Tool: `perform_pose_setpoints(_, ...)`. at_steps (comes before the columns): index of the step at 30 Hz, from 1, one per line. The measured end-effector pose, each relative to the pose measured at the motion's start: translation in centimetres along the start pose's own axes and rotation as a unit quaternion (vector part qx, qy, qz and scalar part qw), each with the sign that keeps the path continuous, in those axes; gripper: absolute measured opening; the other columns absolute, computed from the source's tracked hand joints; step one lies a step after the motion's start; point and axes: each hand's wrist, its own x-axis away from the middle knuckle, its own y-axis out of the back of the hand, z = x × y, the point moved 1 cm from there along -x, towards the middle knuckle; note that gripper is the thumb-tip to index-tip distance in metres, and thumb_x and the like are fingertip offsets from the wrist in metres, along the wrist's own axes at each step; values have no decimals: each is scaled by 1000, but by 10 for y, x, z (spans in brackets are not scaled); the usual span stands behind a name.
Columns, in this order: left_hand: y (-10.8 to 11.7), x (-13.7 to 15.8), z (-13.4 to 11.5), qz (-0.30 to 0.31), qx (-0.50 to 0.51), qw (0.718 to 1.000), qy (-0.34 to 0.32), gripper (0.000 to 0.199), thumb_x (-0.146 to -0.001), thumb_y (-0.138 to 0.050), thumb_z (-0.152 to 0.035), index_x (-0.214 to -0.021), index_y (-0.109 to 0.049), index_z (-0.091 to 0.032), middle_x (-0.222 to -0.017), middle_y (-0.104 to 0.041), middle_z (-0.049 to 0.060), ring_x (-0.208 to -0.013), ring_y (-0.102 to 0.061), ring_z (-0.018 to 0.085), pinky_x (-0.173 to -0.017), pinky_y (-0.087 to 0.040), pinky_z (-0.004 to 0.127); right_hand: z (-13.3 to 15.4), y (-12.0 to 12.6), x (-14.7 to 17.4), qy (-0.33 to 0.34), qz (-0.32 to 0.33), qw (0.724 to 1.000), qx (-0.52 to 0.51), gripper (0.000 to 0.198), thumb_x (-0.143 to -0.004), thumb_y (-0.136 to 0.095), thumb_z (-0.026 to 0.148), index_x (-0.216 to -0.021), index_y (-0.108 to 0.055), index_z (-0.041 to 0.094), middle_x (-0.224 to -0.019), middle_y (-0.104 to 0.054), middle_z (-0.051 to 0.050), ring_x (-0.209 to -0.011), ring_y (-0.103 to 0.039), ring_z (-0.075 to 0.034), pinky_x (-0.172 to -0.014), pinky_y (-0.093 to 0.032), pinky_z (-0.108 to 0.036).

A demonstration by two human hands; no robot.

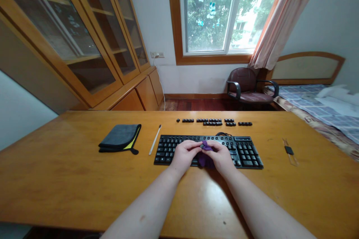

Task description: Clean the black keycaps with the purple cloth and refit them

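Both my hands meet above a black keyboard point(251, 153), which lies flat with its top-row switches bare of caps. My left hand point(185, 154) is closed in a pinch on a small dark piece, which looks like a keycap point(202, 146). Bunched in the closed fingers of my right hand point(221, 154) is a purple cloth point(206, 160), wrapped against that piece and hanging over the keyboard's front edge. My fingers cover part of the middle keys. Loose black keycaps point(212, 123) stand in short rows behind the keyboard.
Left of the keyboard lie a white-handled brush point(155, 140) and a folded grey cloth point(119, 137) with yellow lining. To the right rests a wire keycap puller point(288, 151). Beyond the wooden table point(84, 183) stand an armchair point(246, 86) and a bed point(322, 99).
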Motion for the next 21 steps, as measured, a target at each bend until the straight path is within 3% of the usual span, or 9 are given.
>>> perform_pose_setpoints(15, 1, -1, 4, 9, 11, 1000, 9, 18, -65, -69, -22, -83, -73, -21, -80, -67, 5, -76, -61, 17, -74, -50, 29, -7, 4, -2, -34, 5, 999, -39, 14, -63, -71, 31, -72, -71, 19, -77, -68, -4, -76, -60, -20, -76, -46, -34)
perform_pose_setpoints(21, 0, -2, 3, 2, 7, 1000, 16, 18, -66, -68, -22, -83, -73, -21, -82, -68, 6, -78, -61, 18, -77, -50, 30, -10, 3, -2, -65, -18, 997, -33, 23, -67, -67, 37, -79, -70, 18, -76, -68, -5, -73, -60, -20, -72, -47, -33)
